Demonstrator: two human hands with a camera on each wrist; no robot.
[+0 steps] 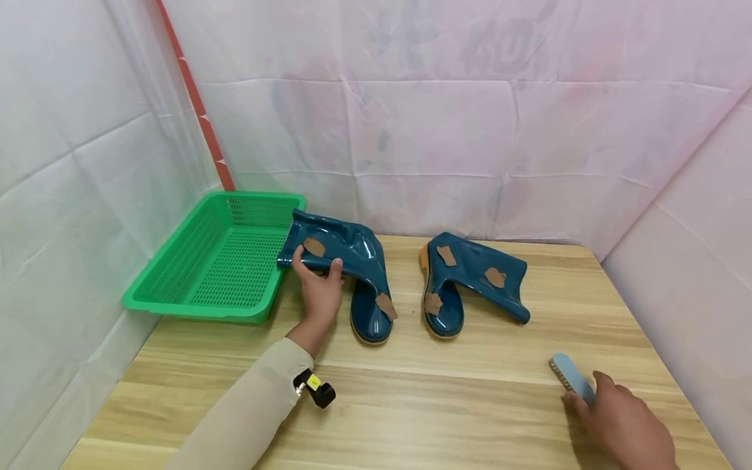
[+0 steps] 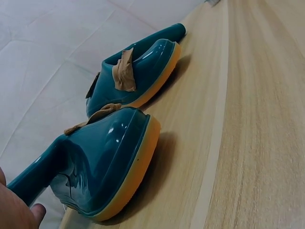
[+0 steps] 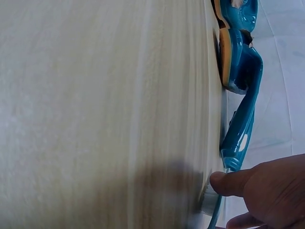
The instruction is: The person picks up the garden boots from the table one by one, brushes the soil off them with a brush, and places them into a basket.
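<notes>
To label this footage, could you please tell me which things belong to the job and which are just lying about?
Seemingly part of the job:
boot held by the left hand
brush in the right hand
second boot

Apparently lying about:
green basket

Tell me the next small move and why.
Probably bring the brush to the left boot: the right hand holds it away from both boots, the left hand touches that boot's shaft, and brown patches show there.

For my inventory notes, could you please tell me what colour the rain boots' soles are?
Their soles are yellow-orange, showing best in the left wrist view.
</notes>
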